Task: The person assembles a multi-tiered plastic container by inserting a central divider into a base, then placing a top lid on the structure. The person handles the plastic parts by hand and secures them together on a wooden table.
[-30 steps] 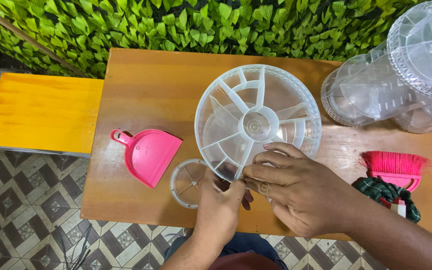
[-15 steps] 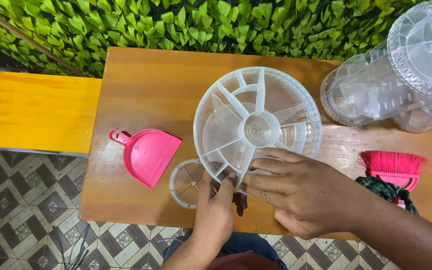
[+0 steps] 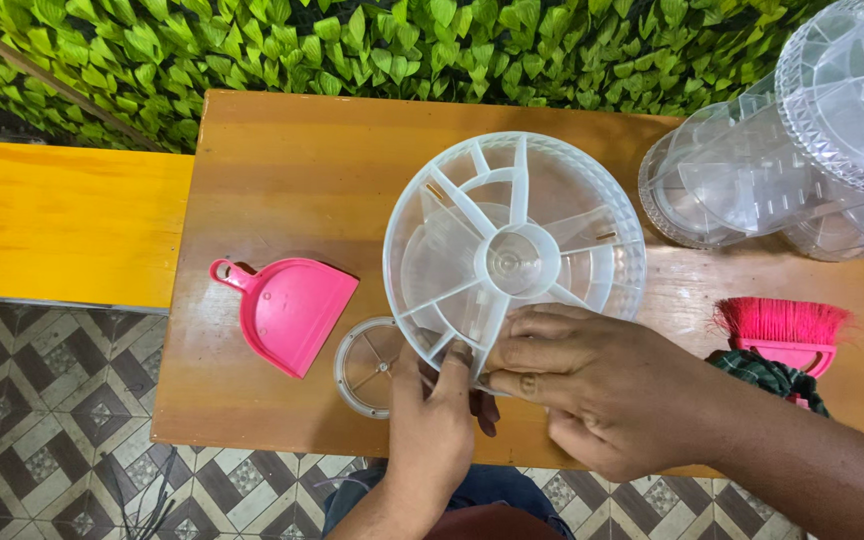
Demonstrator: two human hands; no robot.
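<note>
— Listing item one: what did you have in hand?

— You held the clear round divided tray (image 3: 514, 250) at its near rim, tilted up off the wooden table (image 3: 292, 170) toward the table's front edge. Your left hand (image 3: 434, 425) was closed in a pinch on that rim, thumb on top. Your right hand (image 3: 607, 385) lay curled over the same rim just beside it, fingers bent and pressing.

— Item two, nearby stock?

— A small clear disc (image 3: 367, 367) sat partly under the tray near the front edge, with the pink dustpan (image 3: 287, 312) to its left. The pink brush (image 3: 782, 330) lay at the right edge, and stacked clear containers (image 3: 782, 170) filled the far right corner.

— Handling note?

— By my judgement, you did well to grip the thin plastic evenly with both hands; squeezing one rib alone risked a crack.
</note>
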